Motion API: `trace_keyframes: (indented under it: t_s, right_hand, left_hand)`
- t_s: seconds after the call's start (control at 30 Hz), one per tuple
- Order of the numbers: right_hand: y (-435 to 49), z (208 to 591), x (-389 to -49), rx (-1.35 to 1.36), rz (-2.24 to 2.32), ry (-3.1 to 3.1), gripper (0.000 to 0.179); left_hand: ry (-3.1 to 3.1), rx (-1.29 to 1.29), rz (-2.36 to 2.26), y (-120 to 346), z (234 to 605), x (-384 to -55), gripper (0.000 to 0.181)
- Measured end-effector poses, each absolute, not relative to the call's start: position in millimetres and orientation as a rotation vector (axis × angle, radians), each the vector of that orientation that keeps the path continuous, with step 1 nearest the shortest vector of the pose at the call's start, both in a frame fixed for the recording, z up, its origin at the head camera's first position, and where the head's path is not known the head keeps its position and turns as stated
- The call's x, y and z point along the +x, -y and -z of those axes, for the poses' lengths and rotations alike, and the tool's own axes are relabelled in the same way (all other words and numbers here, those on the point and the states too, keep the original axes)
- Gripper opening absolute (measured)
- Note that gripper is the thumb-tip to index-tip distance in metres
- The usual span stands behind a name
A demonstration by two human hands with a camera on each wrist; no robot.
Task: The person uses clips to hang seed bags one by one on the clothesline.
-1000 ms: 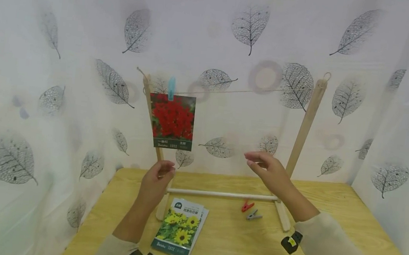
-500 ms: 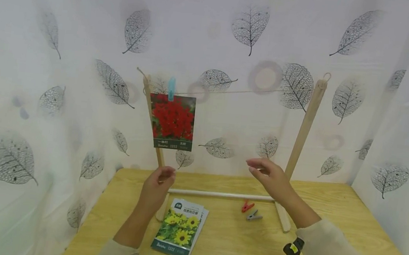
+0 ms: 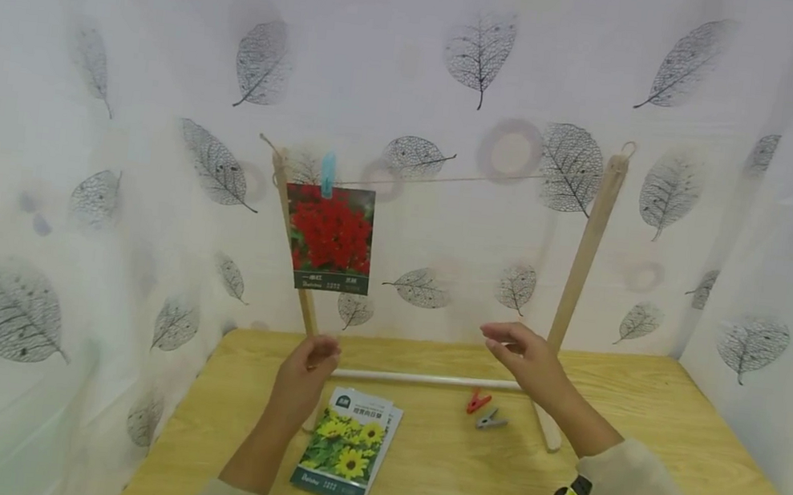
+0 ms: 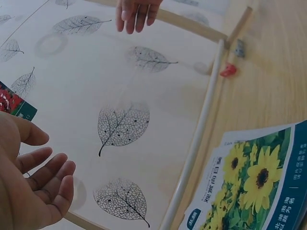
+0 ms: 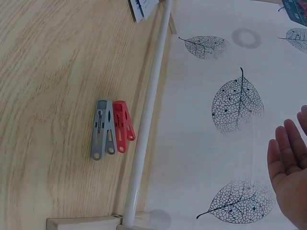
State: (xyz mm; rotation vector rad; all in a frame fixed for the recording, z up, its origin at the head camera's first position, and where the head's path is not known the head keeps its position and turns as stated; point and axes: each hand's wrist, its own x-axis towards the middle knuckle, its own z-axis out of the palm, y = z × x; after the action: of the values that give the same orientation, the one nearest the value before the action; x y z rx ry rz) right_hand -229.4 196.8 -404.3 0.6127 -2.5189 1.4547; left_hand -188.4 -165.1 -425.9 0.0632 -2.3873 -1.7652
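Observation:
My left hand hovers by the left post, above a small stack of seed packets whose top one shows yellow sunflowers. Its fingers are loosely bent and hold nothing. Up and to the right, my right hand hangs in front of the right post with relaxed fingers, also holding nothing. A packet with red flowers hangs from the string, held by a blue clothespin. On the table below the right hand lie a red clothespin and a grey clothespin, side by side.
A wooden frame stands on the table, with a left post, a right post and a white crossbar low between them. Behind it hangs a pale curtain printed with leaves.
Both hands have sunk lower, the left below the hanging packet and the right toward the table. The packets and clothespins stay put; the head view shifts slightly.

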Motion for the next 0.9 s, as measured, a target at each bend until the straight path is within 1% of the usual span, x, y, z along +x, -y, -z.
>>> trace_keyframes:
  t_s: [0.13, 0.33, 0.67, 0.9]
  right_hand:
    - [-202, 415, -229, 0.602, -1.454, 2.522, 0.032]
    - [-206, 421, -227, 0.581, -1.460, 2.531, 0.032]
    - [-208, 434, -222, 0.564, -1.470, 2.559, 0.031]
    - [-210, 445, -216, 0.527, -1.488, 2.592, 0.032]
  left_hand:
    - [2.392, 0.072, 1.765, 165, 432, -186, 0.024]
    - [2.395, 0.073, 1.768, 166, 437, -183, 0.025]
    - [2.416, 0.153, 1.781, 167, 448, -177, 0.027]
    - [2.442, 0.195, 1.799, 165, 453, -169, 0.024]
